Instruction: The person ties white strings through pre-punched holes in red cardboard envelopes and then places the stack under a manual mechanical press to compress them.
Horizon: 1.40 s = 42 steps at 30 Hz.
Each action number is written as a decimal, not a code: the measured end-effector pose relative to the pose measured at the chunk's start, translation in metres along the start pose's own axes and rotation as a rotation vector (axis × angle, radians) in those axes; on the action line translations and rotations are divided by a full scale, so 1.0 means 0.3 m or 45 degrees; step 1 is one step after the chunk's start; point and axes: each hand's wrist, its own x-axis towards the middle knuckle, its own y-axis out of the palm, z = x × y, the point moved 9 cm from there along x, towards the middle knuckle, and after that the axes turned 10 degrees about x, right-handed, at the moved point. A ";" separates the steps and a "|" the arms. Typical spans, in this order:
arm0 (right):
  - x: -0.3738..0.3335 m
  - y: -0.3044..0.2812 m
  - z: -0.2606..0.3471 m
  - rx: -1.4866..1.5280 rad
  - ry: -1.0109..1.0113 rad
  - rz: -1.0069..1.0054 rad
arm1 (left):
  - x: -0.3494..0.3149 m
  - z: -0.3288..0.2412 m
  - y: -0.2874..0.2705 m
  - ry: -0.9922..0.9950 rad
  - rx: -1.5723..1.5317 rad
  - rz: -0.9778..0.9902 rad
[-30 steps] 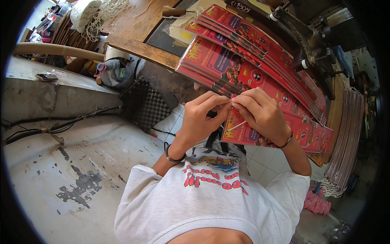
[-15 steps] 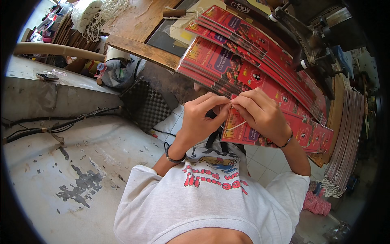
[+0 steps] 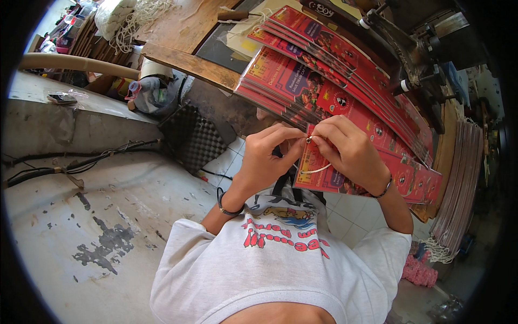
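Both the left hand (image 3: 268, 159) and right hand (image 3: 350, 151) pinch a white cord (image 3: 318, 169) at the red card (image 3: 324, 173), so the thin cord may slip out if the grip loosens

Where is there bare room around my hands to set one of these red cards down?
Bare room: the grey concrete floor on your left, between the cables and your white shirt, and the ledge beside the small packet. Crowded: the bench ahead, covered by fanned red cards, where left hand and right hand work a white string.
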 end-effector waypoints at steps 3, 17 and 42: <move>0.000 0.005 -0.003 -0.058 0.027 0.081 | -0.018 0.052 0.008 -0.148 -0.090 0.096; -0.011 0.028 0.031 -0.231 -0.067 0.261 | -0.095 0.101 0.129 -0.487 -0.632 0.439; -0.005 0.035 0.029 -0.262 0.044 0.321 | -0.100 0.161 0.153 -0.503 -0.664 0.288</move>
